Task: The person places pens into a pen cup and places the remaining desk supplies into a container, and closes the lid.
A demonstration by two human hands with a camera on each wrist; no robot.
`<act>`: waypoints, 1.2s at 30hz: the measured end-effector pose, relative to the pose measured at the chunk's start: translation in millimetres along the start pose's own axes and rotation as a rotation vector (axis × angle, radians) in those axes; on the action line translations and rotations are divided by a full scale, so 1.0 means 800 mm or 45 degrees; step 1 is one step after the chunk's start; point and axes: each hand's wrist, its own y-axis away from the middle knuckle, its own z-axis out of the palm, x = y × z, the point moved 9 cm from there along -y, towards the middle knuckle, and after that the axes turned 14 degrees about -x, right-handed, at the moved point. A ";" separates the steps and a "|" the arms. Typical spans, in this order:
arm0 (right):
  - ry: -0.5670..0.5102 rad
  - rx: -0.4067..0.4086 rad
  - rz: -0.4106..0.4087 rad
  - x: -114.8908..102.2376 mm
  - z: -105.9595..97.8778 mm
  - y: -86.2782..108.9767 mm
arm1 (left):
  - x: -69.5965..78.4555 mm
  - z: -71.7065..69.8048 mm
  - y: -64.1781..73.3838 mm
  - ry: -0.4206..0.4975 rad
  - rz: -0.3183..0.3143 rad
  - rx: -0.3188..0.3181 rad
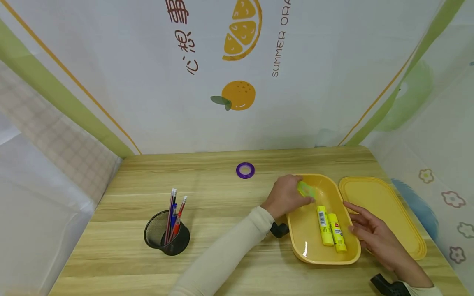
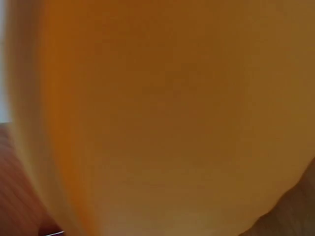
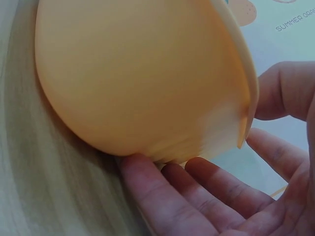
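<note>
My left hand (image 1: pixel 286 196) reaches over the left rim of a yellow plastic box (image 1: pixel 304 246) and pinches a small translucent yellow-green item (image 1: pixel 306 190) inside its far end. The fingers partly cover this item, so its kind is unclear. Two yellow glue sticks (image 1: pixel 324 226) lie side by side on the box floor. On the box's right side, my right hand (image 1: pixel 375 234) holds the wall, with the thumb at the rim and other fingers against the outside. In the left wrist view the box's outer wall (image 2: pixel 162 108) fills nearly everything, hiding the left hand's fingers.
A yellow lid (image 1: pixel 385 205) lies flat to the right of the box, partly behind the right hand. A purple tape roll (image 1: pixel 245 176) is near the table's back. At left stands a black mesh pen holder (image 1: pixel 181 242) with several pencils and pens.
</note>
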 end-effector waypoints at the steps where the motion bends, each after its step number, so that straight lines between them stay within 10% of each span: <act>1: -0.001 -0.001 -0.003 0.000 0.000 0.000 | 0.001 0.001 0.000 -0.022 0.002 0.000; 9: -0.018 -0.011 -0.016 0.001 0.002 0.000 | 0.005 0.005 0.002 -0.165 -0.006 -0.003; 22: -0.058 -0.052 -0.067 -0.003 0.005 -0.001 | -0.005 0.000 0.008 0.056 0.077 0.036; 27: -0.073 -0.069 -0.073 -0.003 0.006 -0.001 | 0.005 0.000 0.008 -0.084 0.115 -0.017; 36: -0.047 -0.068 -0.071 -0.003 0.005 -0.003 | 0.000 -0.007 0.013 -0.087 0.023 0.046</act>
